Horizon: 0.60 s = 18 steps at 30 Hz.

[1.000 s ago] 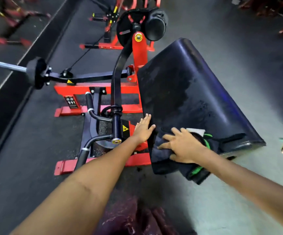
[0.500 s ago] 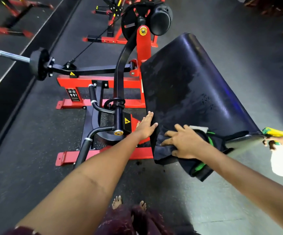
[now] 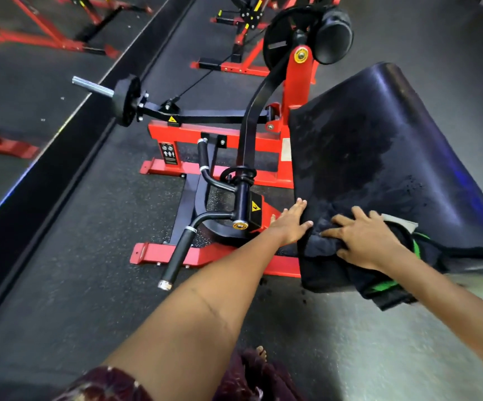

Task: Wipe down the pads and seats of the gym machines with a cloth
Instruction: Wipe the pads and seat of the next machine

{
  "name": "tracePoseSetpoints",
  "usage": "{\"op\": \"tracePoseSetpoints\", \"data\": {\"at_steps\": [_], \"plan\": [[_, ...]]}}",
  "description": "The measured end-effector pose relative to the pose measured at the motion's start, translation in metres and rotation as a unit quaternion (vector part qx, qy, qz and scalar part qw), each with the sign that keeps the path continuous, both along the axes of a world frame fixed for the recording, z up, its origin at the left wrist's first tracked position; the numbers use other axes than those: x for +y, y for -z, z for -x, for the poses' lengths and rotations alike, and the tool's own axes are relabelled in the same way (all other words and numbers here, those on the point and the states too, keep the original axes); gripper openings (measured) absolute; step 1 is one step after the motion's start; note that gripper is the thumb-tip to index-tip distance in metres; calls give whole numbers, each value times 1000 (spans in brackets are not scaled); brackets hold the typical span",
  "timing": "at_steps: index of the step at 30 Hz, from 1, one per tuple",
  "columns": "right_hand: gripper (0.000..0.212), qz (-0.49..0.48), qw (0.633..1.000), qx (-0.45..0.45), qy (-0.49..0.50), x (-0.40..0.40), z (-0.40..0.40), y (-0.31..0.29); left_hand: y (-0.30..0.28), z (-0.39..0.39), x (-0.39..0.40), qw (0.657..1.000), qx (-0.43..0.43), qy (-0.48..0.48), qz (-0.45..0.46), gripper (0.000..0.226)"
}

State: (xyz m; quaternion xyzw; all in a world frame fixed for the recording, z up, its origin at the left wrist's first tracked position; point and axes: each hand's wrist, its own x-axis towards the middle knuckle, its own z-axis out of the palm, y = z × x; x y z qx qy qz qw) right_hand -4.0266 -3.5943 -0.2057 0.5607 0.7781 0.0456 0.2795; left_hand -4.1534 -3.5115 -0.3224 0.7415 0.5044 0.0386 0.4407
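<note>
Stood barefoot, toes (image 3: 260, 351) showing past a dark patterned garment (image 3: 110, 383) at the bottom of the view. Reached forward with both bare forearms. Pressed the right hand (image 3: 361, 241) flat, fingers spread and only slightly bent, onto a dark cloth (image 3: 333, 273) with green trim, bunched soft and rumpled under the palm and hanging over the near edge of the pad (image 3: 379, 157). Kept the left hand (image 3: 291, 224) where it had been half a second before, fingers straight and together, laid against the pad's left edge just beside the cloth; hands near each other, not touching. Lost from sight the spray bottle and third hand seen at the far right half a second earlier. Shifted the right hand only a little on the cloth since then.

Beyond the hands, a broad black vinyl pad, smooth and faintly glossy, curved over at its far end, mottled with damp patches and specks. Left of the left hand, a black tubular handle (image 3: 176, 256) with a rubbery grip and metal end cap, mounted on a red steel frame (image 3: 214, 134) over speckled rubber flooring (image 3: 89, 241). Farther off, a chrome bar stub with a round black disc (image 3: 125, 101), and above it a black weight plate (image 3: 283, 39) beside a rounded roller pad (image 3: 334, 33).
</note>
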Motion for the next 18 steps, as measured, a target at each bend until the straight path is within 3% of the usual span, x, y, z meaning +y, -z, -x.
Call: {"op": "tracePoseSetpoints", "data": {"at_steps": [2, 9, 14, 18], "plan": [[54, -9, 1000, -1, -10, -3, 8, 10, 0, 1, 0, 1000, 2, 1, 2, 63], [53, 127, 988, 35, -86, -7, -7, 0, 0, 1, 1, 1000, -7, 7, 20, 65], [55, 26, 999, -29, -28, 3, -5, -2, 2, 2, 1, 999, -24, 0, 36, 63], [56, 79, 988, -18, -131, -21, 16, 23, 3, 1, 2, 999, -27, -1, 28, 59]]}}
